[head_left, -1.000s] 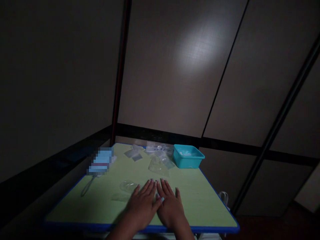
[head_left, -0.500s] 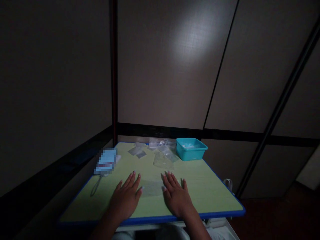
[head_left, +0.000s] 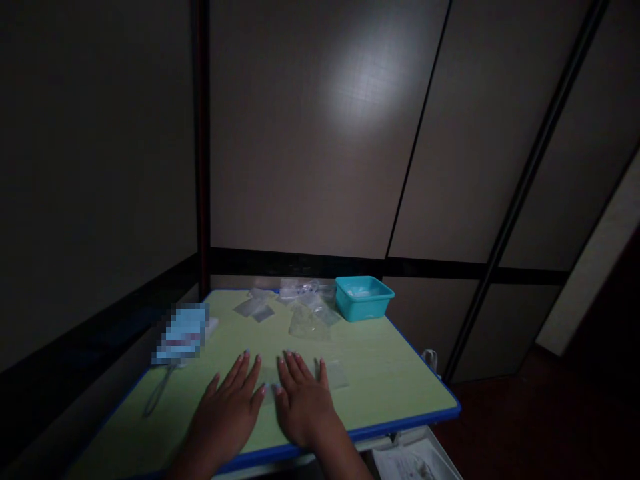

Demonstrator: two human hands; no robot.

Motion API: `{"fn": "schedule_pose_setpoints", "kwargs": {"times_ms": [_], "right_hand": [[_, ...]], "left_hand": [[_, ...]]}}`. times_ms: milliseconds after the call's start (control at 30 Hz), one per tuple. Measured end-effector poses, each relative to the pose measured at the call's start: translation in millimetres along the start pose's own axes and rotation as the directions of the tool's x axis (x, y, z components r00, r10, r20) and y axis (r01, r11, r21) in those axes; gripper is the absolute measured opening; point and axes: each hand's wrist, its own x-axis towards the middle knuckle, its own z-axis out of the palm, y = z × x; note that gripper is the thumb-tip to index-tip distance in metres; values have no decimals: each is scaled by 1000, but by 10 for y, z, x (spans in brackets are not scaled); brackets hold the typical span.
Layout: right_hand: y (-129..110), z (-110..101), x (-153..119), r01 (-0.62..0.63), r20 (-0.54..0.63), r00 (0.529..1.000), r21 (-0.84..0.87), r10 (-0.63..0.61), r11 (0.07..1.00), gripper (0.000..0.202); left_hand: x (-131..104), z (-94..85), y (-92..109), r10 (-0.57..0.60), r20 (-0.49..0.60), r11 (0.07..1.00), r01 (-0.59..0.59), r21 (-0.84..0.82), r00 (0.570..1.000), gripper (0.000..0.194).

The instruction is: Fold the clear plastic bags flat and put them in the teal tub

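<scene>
My left hand (head_left: pixel 226 405) lies palm down at the near side of a small light-green table (head_left: pixel 390 373), fingers stretched out. Close beside it on the right, my right hand (head_left: pixel 306 403) rests flat with its fingers spread. Beneath the right hand is a clear plastic bag (head_left: pixel 337 375); its right end shows past the little finger, and part of it shows between the two hands. Further back lie a crumpled clear bag (head_left: pixel 309 324) and several more thin plastic bags (head_left: pixel 306 291).
A turquoise basin (head_left: pixel 364 308) with clear plastic in it stands at the back right. Two small flat bags (head_left: pixel 254 308) lie at the back left. A blurred blue item (head_left: pixel 181 333) with a strap sits at the left edge. Panelled walls enclose the table behind and left.
My right hand has slid left across the plastic bag, nearer to my left hand, so the bag now shows on its right side. The camera view has turned somewhat to the right.
</scene>
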Motion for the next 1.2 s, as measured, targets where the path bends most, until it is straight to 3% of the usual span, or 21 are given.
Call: {"fn": "schedule_pose_setpoints", "kwargs": {"times_ms": [167,300,567,800,867,967,1100,1200], "right_hand": [[424,-50,-135,-155,14,988,-74,156,985,48],[616,-185,-248,-289,23,955,-156,296,945,51],[600,-238,-269,-299,33,950,-200,311,933,52],[610,-225,-268,-302,36,948,-217,317,928,52],[629,-206,-264,-299,32,949,-223,314,928,52],[646,-183,-255,-302,24,949,-232,315,925,53],[627,-193,-258,-304,28,947,-245,320,921,53],[600,-219,-269,-305,34,946,-244,323,920,53]], "left_hand": [[13,21,-5,-3,-7,1000,3,-11,1000,55],[13,18,-10,-11,3,1000,11,-25,1000,55],[-12,-64,-10,-10,39,999,12,-38,999,55],[-67,-118,-158,-33,49,999,34,-6,998,55],[-106,-178,-91,-61,18,998,61,20,998,55],[-169,-297,197,-42,-66,999,42,-11,997,55],[-174,-346,620,256,-16,957,-256,-140,967,59],[-110,-271,714,297,35,938,-284,-199,954,67]]}}
